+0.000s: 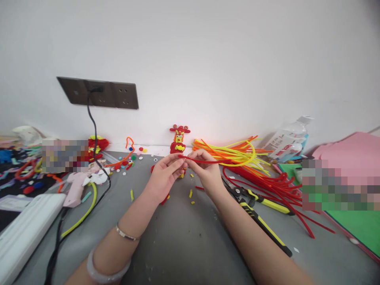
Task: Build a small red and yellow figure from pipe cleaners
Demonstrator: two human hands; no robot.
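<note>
A red pipe cleaner (pixel 208 161) runs between my two hands, its long free end pointing right past my right hand. My left hand (pixel 166 174) pinches its left end between thumb and fingertips. Close beside it, my right hand (pixel 206 170) pinches the same pipe cleaner, with the fingertips of both hands nearly touching. Just behind them stands a small red and yellow figure (pixel 179 138) with a wide red hat and googly eyes; my hands hide its lower part. Short yellow pieces (pixel 190 193) lie on the grey table (pixel 178 245) near my wrists.
At right lie yellow and orange pipe cleaners (pixel 237 152), red ones (pixel 273 184), yellow-black pliers (pixel 264 225) and a clear bottle (pixel 289 138). At left are a pink glue gun (pixel 76 188), a black cord (pixel 94 126), a white case (pixel 32 233) and scattered pompoms (pixel 130 158). A wall stands behind.
</note>
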